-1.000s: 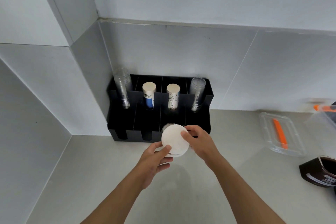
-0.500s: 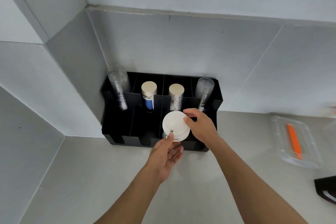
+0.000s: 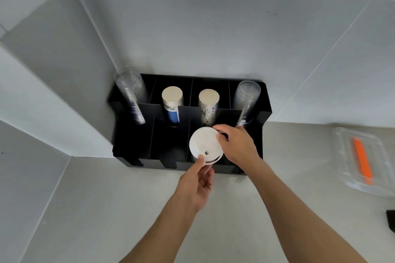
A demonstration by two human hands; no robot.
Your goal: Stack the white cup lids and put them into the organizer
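Note:
A stack of white cup lids (image 3: 204,144) hangs over the third front compartment of the black organizer (image 3: 136,147), tilted toward me with the top lid's sip hole showing. My right hand (image 3: 237,144) grips the stack's right rim from the far side. My left hand (image 3: 197,181) touches the near rim with thumb and fingertips from below. The lower part of the stack is hidden behind the top lid and my fingers.
The organizer's back row holds two stacks of clear cups (image 3: 131,96) (image 3: 245,100) and two stacks of paper cups (image 3: 172,102) (image 3: 208,105). A clear plastic box (image 3: 346,151) with an orange tool (image 3: 362,160) lies at the right. A dark object (image 3: 391,223) sits at the right edge. Tiled walls meet in a corner at the left.
Both hands have carried the lid stack forward from above the counter to over the organizer's front row. The camera has moved closer.

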